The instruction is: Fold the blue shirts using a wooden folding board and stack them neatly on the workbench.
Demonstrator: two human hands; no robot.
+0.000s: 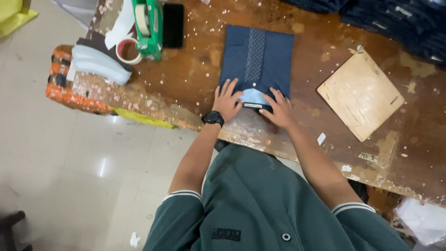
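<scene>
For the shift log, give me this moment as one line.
left hand: flat on folded navy shirt | right hand: flat at collar | wooden board: right, untouched | table

A small pale label (253,105) lies between both hands; a dark-screened black phone (173,25) lies well beyond the left hand (226,101).

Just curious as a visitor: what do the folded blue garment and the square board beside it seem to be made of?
Folded garment: looks like soft matte woven cloth, dark blue, with a stitched patterned strip down the middle. Square board: probably thin plywood or pressed board, pale tan, dull and scuffed, with a small slot near one edge.
</scene>
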